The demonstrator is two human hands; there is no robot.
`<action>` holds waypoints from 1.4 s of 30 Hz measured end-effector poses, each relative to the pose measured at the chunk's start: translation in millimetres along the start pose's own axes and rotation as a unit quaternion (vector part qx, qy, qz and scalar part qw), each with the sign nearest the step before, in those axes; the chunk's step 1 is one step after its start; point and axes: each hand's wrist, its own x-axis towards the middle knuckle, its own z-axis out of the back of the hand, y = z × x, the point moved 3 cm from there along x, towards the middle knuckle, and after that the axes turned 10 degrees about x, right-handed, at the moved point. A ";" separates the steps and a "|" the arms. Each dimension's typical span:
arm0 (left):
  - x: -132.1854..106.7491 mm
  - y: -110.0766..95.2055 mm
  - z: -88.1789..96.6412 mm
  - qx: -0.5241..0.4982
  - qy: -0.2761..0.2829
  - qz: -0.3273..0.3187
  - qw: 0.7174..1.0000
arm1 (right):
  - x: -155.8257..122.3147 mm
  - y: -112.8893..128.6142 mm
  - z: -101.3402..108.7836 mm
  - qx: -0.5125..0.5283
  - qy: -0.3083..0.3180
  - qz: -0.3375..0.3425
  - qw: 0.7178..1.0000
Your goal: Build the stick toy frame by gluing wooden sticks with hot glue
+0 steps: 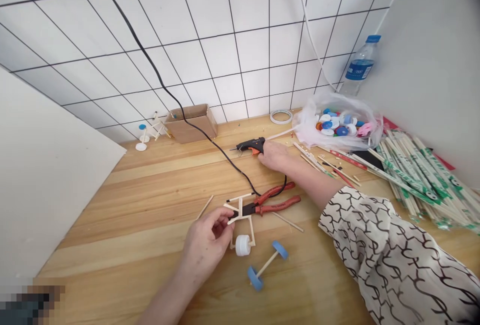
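Wooden sticks form the small frame (240, 207), located between the middle of the surface (150, 215) and its near edge, with a white bottle cap (243, 246) between its near arms. Left hand (206, 237): thumb and forefinger are pinched on the frame's left side; apply light pressure only, as thin sticks are likely to twist at the joints. Right hand (275, 156): fingers are wrapped around the handle of the glue gun (252, 144), toward the far edge of the surface; whether the trigger is pressed cannot be determined. Handle the gun by its grip, with the nozzle directed away from the left hand. Keep the black cord (163, 85), which passes beside the pliers (279, 207), from snagging on their handles. The nose of the pliers overlaps the frame in view; contact cannot be confirmed, so check clearance before turning the frame.
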 end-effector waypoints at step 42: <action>5.7 -16.0 22.4 -0.061 -0.088 -0.109 0.988 | -41.6 9.6 37.9 0.311 -0.009 0.112 0.944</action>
